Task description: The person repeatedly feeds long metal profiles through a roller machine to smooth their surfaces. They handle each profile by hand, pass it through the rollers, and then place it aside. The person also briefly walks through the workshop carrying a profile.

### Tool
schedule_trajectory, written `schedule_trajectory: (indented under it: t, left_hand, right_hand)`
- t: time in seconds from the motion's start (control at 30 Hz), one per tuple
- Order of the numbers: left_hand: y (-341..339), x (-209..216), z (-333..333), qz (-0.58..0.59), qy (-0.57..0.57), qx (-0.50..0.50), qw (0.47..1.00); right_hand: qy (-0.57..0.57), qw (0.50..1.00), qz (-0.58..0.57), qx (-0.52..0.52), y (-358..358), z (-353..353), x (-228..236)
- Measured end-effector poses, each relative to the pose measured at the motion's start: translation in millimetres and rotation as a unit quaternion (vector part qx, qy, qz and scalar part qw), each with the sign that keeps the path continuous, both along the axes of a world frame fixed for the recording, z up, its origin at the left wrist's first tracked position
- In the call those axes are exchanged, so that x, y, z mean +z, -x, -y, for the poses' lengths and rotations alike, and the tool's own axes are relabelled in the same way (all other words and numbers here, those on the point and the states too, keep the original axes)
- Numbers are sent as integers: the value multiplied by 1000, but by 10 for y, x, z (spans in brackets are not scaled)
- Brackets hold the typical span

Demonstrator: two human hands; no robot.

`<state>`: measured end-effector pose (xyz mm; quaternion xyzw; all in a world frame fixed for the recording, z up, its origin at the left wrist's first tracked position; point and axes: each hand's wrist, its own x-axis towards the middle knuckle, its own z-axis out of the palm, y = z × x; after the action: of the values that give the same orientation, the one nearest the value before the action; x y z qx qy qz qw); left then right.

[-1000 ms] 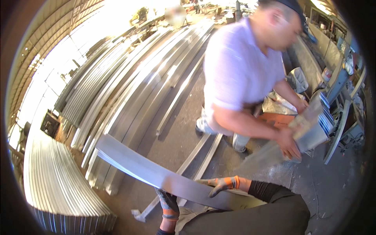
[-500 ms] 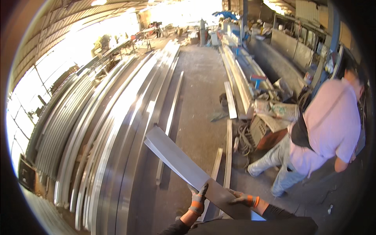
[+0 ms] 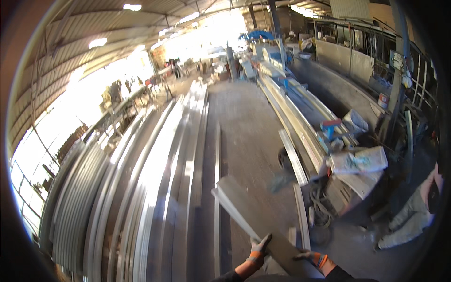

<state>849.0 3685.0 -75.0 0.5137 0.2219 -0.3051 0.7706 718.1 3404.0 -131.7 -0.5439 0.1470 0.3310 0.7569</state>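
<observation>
In the head view, a long grey metal panel (image 3: 251, 211) slants across the lower centre of the frame, its far end pointing up and left, away from both hands. The left hand (image 3: 260, 248), gloved, has its grip clamped on the panel's left edge; the right hand (image 3: 312, 258), also gloved, grips the opposite edge, so the near part lies between them. Metal profiles (image 3: 157, 176) fill the left of the frame beside a bare floor (image 3: 249, 117). A co-worker's leg (image 3: 408, 231) shows at lower right.
</observation>
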Motion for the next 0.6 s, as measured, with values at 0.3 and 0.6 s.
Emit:
schedule_trajectory:
  t: [0.3,0.6]
  left_hand:
    - [-4367,314,-146,-1,21,30,999]
    - [-9889,-85,123,75,58,46,994]
  right_hand:
    - [-61,987,-73,129,-5024,372,229]
    - [189,948,139,215,-10674,410,478]
